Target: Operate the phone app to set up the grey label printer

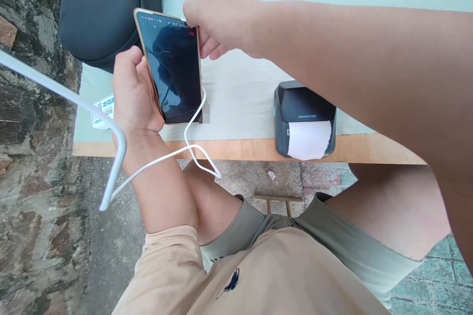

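Wooden-edged bench with pale green top (240, 150), dark grey padded bag (99, 10) at its far left corner. Small dark grey label printer (295, 108) at the near edge, white paper strip sticking out the front. Gold-framed smartphone with dark screen (173, 69) held above the bench: left hand (133, 93) grips its left edge, fingers wrapped behind. Right hand (221, 15) pinches the top right corner where the thin white cable (194, 118) plugs in; cable loops down past left wrist.
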`<state>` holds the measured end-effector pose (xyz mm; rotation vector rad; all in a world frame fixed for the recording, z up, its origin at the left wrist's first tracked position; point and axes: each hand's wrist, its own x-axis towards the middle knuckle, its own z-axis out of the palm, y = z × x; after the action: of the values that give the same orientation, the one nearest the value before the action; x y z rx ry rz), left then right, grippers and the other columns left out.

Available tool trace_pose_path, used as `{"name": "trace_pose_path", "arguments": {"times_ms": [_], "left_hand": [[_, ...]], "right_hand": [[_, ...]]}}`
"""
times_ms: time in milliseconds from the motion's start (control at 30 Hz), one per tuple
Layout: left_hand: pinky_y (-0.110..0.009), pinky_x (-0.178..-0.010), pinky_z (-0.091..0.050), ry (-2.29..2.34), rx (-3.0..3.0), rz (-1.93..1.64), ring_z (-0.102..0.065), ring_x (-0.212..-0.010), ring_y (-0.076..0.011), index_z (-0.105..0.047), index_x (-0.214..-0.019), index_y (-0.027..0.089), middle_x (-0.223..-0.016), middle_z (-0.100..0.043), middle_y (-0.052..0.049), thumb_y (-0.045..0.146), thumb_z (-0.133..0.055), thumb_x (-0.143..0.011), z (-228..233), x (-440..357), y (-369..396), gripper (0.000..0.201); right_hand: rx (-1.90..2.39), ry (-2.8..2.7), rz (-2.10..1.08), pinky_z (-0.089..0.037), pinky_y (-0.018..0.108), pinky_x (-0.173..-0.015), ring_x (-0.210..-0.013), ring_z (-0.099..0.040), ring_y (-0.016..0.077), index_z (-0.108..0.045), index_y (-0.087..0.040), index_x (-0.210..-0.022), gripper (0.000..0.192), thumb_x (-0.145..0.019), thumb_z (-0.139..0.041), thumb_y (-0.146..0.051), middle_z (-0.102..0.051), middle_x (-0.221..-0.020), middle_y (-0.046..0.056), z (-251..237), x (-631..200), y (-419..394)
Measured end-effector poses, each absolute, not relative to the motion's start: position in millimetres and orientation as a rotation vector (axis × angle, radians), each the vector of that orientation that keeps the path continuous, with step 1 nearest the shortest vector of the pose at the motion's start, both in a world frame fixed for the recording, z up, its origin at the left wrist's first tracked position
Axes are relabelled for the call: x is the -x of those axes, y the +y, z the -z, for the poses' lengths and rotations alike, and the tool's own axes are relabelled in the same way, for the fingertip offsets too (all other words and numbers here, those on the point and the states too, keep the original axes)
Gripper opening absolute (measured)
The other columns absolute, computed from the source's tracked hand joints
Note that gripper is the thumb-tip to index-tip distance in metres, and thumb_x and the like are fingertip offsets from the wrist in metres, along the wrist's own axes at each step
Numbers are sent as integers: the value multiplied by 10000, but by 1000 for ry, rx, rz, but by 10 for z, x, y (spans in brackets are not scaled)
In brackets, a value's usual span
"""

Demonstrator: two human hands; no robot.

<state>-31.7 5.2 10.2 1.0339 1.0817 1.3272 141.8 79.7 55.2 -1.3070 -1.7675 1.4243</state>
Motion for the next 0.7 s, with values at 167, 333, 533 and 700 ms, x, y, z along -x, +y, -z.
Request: {"name": "trace_pose_path", "arguments": {"times_ms": [167,333,533,700], "left_hand": [[-607,-1280,-534,1088,-992,-1309,-591,-1526,-382,-697,-903,258,-1145,-791,-117,591,-551,-964,-102,333,39,369],[-577,-1262,-558,1127,-1012,-1297,-596,-1524,-362,-681,-891,260,-1108,-799,-112,540,-547,-946,-153,285,2,315],[-487,-1283,-524,1149,-1120,-1343,-636,-1452,-298,-740,-985,241,-1192,-783,-86,380,-595,-939,-41,396,36,206],[-334,-1023,-569,1290,-1163,-1434,-671,-893,-209,-758,-933,223,-841,-681,-8,90,-663,-679,57,489,107,302]], "right_hand": [[1319,-1750,-1426,-672,370,-899,-738,-711,144,-541,-126,-882,165,-1005,-475,-214,-679,-784,45,-528,-1413,810],[1308,-1760,-1433,-673,375,-896,-726,-704,143,-567,-118,-876,128,-966,-498,-178,-676,-771,41,-499,-1443,820],[1331,-1782,-1413,-678,373,-910,-733,-701,139,-591,-112,-817,167,-938,-479,-133,-676,-767,50,-501,-1450,810],[1349,-1788,-1396,-677,359,-903,-727,-693,131,-606,-109,-822,165,-929,-482,-128,-674,-768,44,-515,-1439,815]]}}
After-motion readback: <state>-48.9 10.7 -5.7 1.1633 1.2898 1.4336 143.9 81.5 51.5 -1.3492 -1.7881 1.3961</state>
